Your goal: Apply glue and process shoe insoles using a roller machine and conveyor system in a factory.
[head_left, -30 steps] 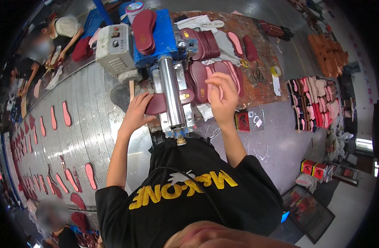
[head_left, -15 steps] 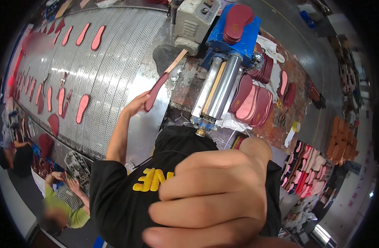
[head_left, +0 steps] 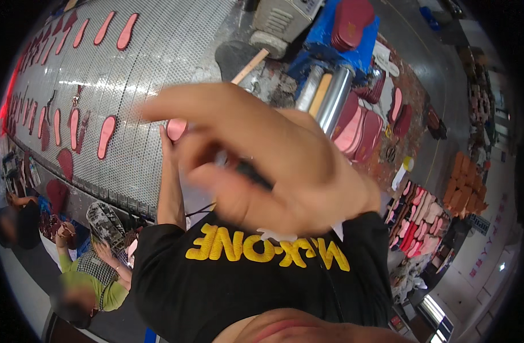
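My left hand (head_left: 166, 140) is at the edge of the metal mesh conveyor, closed on a shoe insole (head_left: 176, 128) whose pink side shows; the rest of both is hidden behind my right hand. Large and blurred, my right hand (head_left: 285, 160) is raised close to the camera, index finger stretched out and thumb apart, nothing seen in it. Beyond it, partly covered, is a roller machine (head_left: 335, 102) with shiny metal rollers. A stack of maroon insoles (head_left: 352, 26) sits on its blue housing, and more pink and maroon insoles (head_left: 362, 134) lie on its right.
Rows of pink insoles (head_left: 106, 137) lie on the mesh conveyor (head_left: 142, 74) to my left. A wooden strip (head_left: 251, 66) lies near a grey motor box (head_left: 282, 23). A co-worker in a green top (head_left: 110, 300) sits at lower left. A rack of insoles (head_left: 419, 223) stands at right.
My right hand has swung up and left across the view, its curled fingers now opened out. The insole in my left hand has turned from its maroon side to its pink side.
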